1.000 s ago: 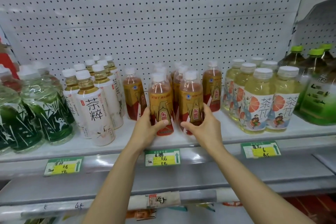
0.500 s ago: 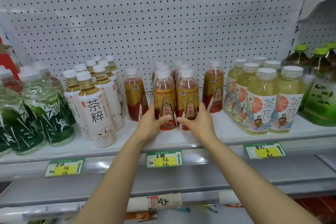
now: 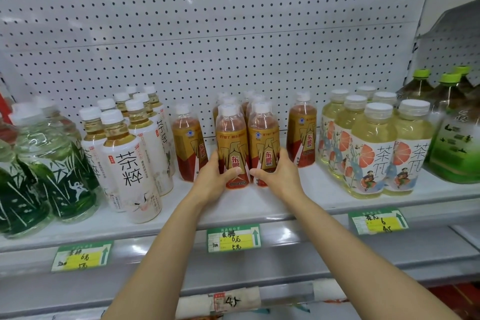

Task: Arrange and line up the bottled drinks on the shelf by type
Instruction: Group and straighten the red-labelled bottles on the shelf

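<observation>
Two gold-and-red labelled drink bottles stand side by side at the middle of the white shelf (image 3: 259, 205), with more of the same kind behind them. My left hand (image 3: 215, 178) grips the left front bottle (image 3: 231, 143) low on its label. My right hand (image 3: 279, 174) grips the right front bottle (image 3: 263, 140) the same way. One bottle of this kind (image 3: 188, 143) stands apart to the left, another (image 3: 301, 130) apart to the right.
White-labelled tea bottles (image 3: 127, 161) stand left of centre, green bamboo-print bottles (image 3: 52, 163) at far left. Pale yellow grapefruit-label bottles (image 3: 371, 150) and large green-capped bottles (image 3: 452, 125) fill the right. A pegboard wall (image 3: 233, 21) backs the shelf. Price tags (image 3: 233, 238) line its front edge.
Both hands have pushed the two front gold-and-red bottles back along the shelf and drawn them together, so they now stand upright side by side against the ones behind.
</observation>
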The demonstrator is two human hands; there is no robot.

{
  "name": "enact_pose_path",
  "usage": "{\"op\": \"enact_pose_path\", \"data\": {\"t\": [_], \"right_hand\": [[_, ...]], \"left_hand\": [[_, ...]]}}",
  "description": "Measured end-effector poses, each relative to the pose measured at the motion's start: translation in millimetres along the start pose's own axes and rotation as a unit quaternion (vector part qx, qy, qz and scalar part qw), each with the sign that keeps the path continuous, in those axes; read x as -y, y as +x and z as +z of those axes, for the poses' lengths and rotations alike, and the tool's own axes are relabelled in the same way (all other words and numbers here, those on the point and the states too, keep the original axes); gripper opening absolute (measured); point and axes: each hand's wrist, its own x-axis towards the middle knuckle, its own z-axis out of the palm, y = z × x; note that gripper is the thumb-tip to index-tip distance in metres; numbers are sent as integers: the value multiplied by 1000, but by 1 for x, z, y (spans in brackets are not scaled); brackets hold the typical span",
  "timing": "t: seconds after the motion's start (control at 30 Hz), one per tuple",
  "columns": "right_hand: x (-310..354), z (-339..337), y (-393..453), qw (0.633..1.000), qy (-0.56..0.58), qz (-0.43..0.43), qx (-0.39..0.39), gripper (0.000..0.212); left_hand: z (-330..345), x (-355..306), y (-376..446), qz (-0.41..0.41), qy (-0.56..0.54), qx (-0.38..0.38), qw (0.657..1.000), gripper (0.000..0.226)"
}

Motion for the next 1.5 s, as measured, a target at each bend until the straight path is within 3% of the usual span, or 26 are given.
{"op": "enact_pose_path", "data": {"t": [0.2, 0.27, 0.37, 0.43, 0.57, 0.8, 1.07, 1.2, 1.3, 1.5], "right_hand": [[2, -1, -2, 1000, 17, -11, 6, 65], [2, -6, -5, 999, 33, -16, 19, 60], [3, -18, -12, 998, 43, -41, -6, 68], [2, -24, -10, 995, 13, -68, -70, 73], [5, -36, 12, 974, -50, -134, -176, 63], [10, -47, 76, 948, -209, -137, -195, 78], [-3, -57, 89, 965, -161, -133, -157, 107], [-1, -61, 85, 973, -128, -132, -142, 106], [5, -63, 70, 977, -49, -141, -150, 102], [22, -71, 27, 952, 6, -208, -226, 90]], "left_hand": [[0, -5, -3, 9, 20, -29, 999, 64], [-6, -10, -6, 59, 52, -144, 986, 66], [-24, -24, 0, 134, 80, -349, 924, 63], [-31, -29, 13, 104, 93, -382, 914, 76], [-23, -29, 38, 41, 85, -343, 935, 103], [-27, -19, 35, 18, 98, -328, 939, 100], [-39, -10, -9, 109, 55, -264, 957, 98], [-43, -9, -12, 110, -64, -222, 967, 91], [-43, -10, -19, 104, -203, -220, 948, 84], [-16, -26, -36, 179, -262, -199, 927, 72]]}}
